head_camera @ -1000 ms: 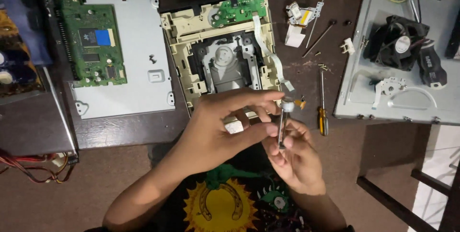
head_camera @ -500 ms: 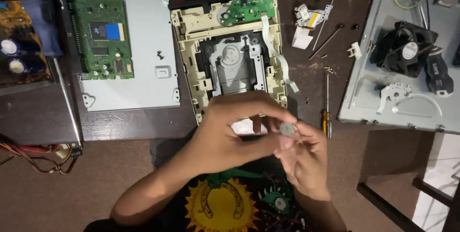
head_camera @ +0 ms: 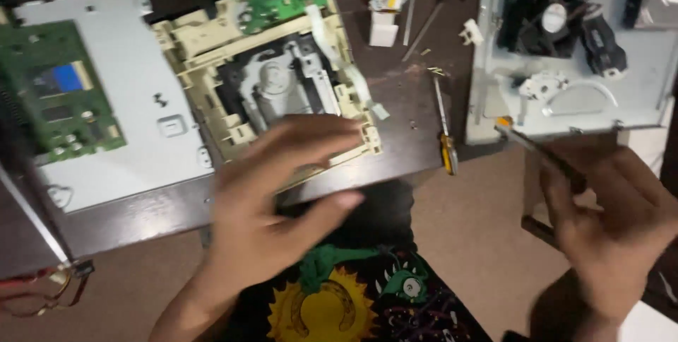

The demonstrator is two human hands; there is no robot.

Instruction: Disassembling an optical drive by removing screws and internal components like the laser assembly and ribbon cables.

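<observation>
Left hand [head_camera: 282, 193]: hovers over the front edge of the desk [head_camera: 141, 218], fingers spread loosely and blurred; its grip is wide and holds nothing.
Right hand [head_camera: 611, 222]: off to the right, beyond the desk edge, grip closed on a thin tool [head_camera: 540, 148].
Thin tool: dark slim shaft, tilted, its tip pointing up and left toward the grey metal tray [head_camera: 635, 105]; what kind of tool it is cannot be told.
Disc drive [head_camera: 272, 77]: cream plastic frame, opened, just behind the left hand's fingertips; a small green board sits at its far end.
Metal cover [head_camera: 152, 137]: left of the drive, carrying a green circuit board [head_camera: 56, 95].
Screwdriver [head_camera: 445, 133]: yellow handle, lying on the desk between the drive and the tray.
Black fan [head_camera: 554, 17]: on the tray, far right.
</observation>
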